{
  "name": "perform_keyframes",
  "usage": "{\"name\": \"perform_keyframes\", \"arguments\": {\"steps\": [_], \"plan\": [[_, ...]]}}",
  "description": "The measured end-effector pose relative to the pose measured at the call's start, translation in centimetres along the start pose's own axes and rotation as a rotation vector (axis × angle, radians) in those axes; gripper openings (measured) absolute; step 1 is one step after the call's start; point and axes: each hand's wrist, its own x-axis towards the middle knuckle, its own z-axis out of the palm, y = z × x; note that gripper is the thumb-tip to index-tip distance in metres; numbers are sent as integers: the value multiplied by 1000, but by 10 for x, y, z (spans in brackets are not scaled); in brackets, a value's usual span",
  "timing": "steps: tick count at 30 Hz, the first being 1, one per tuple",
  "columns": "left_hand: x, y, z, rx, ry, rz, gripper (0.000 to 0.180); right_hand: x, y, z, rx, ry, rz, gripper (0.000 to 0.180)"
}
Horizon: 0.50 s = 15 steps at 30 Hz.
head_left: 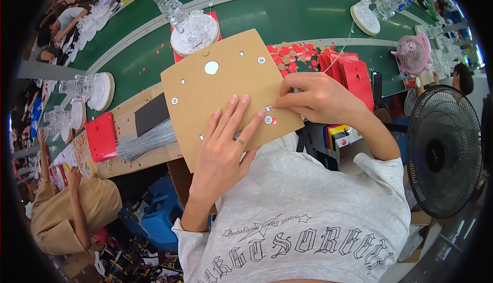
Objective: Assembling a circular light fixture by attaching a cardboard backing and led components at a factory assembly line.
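Cardboard (220,85) under left fingers (237,115), spread flat — right fingers (295,99) pinched on thin wire (269,107) — red discs (293,67), red sheets (358,80) beyond.

Brown cardboard sheet (226,83), red cards (362,87), green tabletop (287,21).

Cardboard sheet (226,80) matt, smooth; red cards (361,88) glossy.

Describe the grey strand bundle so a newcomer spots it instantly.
Start at the large brown cardboard panel mid-picture. Just past its left edge, right of the flat red piece, lies the grey bundle. Its thin strands set it apart from that red piece and the flat black piece.
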Motion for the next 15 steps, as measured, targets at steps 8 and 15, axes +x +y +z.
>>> {"name": "perform_keyframes", "arguments": {"steps": [8,15], "plan": [[1,-3,2,-11,17,-20,69,4,-1,-14,-67,-139,-5,47],[4,-1,1,-61,3,-43,72,1,2,-15,-115,-126,-51,44]]}}
